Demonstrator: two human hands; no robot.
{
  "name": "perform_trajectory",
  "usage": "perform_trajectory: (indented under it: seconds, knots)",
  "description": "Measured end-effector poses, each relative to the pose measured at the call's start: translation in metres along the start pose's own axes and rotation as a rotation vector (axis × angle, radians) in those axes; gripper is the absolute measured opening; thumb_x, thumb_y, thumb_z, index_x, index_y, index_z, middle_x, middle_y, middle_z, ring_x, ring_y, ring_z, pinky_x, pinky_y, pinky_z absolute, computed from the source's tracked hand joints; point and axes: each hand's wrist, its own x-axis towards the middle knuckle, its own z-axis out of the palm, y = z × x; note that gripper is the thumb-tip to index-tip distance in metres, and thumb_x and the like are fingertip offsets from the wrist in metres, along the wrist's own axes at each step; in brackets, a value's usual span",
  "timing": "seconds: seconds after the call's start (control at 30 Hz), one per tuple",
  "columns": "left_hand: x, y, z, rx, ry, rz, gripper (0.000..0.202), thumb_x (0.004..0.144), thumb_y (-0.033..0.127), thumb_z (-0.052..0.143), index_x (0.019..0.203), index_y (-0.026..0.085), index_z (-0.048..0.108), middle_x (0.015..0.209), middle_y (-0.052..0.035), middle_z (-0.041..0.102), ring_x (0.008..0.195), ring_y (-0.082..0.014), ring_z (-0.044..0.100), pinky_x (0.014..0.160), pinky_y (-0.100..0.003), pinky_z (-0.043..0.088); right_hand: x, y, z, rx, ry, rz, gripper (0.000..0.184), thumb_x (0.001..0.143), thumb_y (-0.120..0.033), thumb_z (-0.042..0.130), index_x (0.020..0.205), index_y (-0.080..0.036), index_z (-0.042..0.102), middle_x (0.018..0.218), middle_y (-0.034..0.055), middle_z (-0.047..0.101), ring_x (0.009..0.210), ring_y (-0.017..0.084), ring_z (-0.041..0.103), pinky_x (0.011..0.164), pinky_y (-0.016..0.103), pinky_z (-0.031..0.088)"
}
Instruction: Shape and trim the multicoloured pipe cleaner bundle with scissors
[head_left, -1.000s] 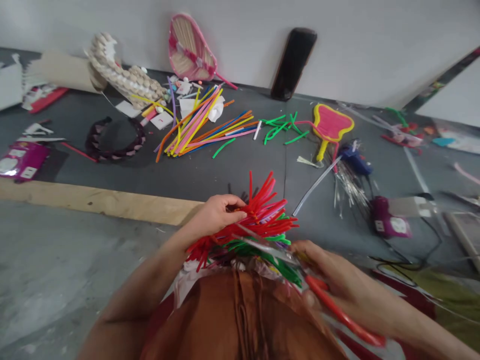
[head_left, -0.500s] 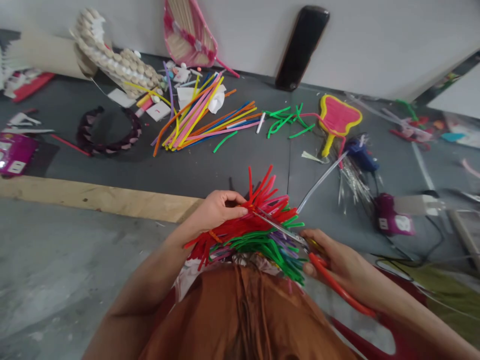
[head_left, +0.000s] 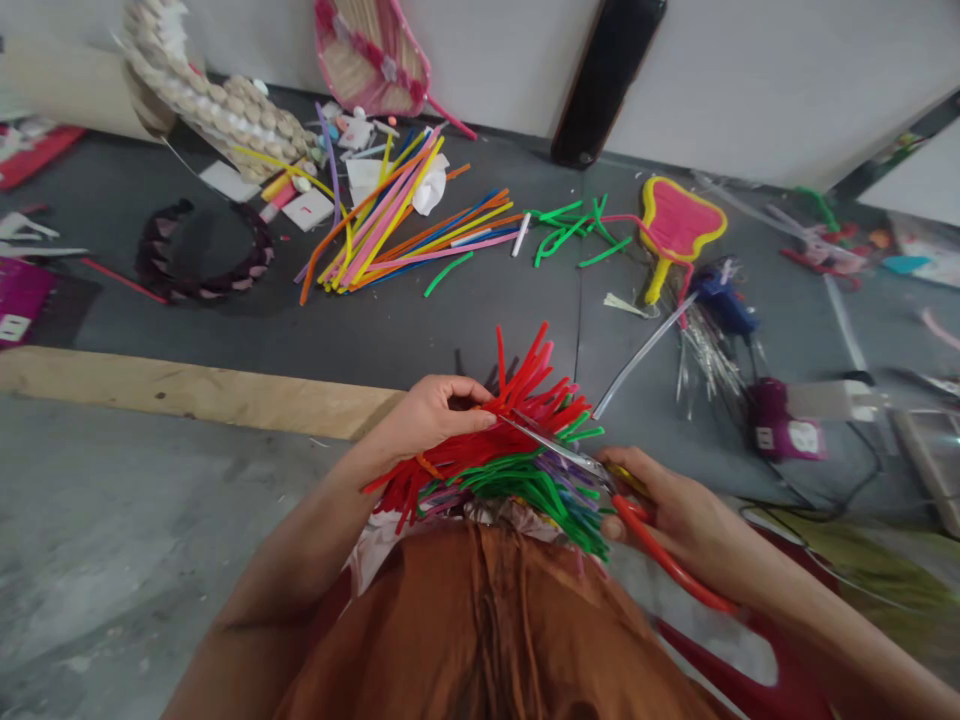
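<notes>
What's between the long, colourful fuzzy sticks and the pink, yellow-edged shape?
A short white stick, several short green fuzzy sticks and part of a pink strand lie there, in the head view.

1. Illumination: diffuse and moderately dim; source outside the frame.
2. Shadows: dark streaks on the table [head_left: 360,340], just above the stems [head_left: 457,457] at centre; a broader patch right of the purple case [head_left: 22,300], left edge.
3. Glare: faint sheen on the scissors [head_left: 577,460] and brown cloth [head_left: 427,600].
4. Distortion: wide-angle stretching towards the lower corners.
5. Focus: centre fairly clear; far-right items soft.
</notes>
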Motion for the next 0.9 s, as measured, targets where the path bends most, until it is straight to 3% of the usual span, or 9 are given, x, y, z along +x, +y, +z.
perform_trajectory:
  seconds: [0.13, 0.67, 0.9]
  knots:
    - [0.000, 0.001, -0.002, 0.011, -0.031, 0.021, 0.024, 0.071, 0.036, 0.074, 0.087, 0.018, 0.073, 0.075, 0.0032, 0.066, 0.064, -0.0087, 0.054, 0.061, -0.022, 0.040, 0.009, -0.003, 0.003, -0.013, 0.007, -0.037, 0.035, 0.088, -0.049, 0.058, 0.113, -0.025, 0.056, 0.098, 0.0043, 0.073, 0.076, 0.020, 0.071, 0.066, 0.030, 0.054]
    - [0.005, -0.003, -0.001, -0.086, -0.015, -0.024, 0.022, 0.066, 0.034, 0.077, 0.078, 0.016, 0.073, 0.070, 0.0019, 0.068, 0.064, -0.0107, 0.058, 0.062, -0.023, 0.045, 0.029, 0.009, 0.014, -0.429, 0.065, -0.206, 0.046, 0.090, -0.047, 0.056, 0.129, -0.024, 0.058, 0.109, 0.0098, 0.075, 0.085, 0.026, 0.075, 0.068, 0.032, 0.056]
    - [0.004, -0.002, 0.001, -0.067, 0.029, -0.062, 0.022, 0.065, 0.033, 0.077, 0.080, 0.017, 0.076, 0.070, 0.0020, 0.070, 0.061, -0.0105, 0.058, 0.059, -0.023, 0.044, 0.031, 0.013, 0.017, -0.513, 0.097, -0.234, 0.046, 0.093, -0.051, 0.050, 0.126, -0.021, 0.061, 0.103, 0.0120, 0.077, 0.074, 0.026, 0.075, 0.057, 0.031, 0.052]
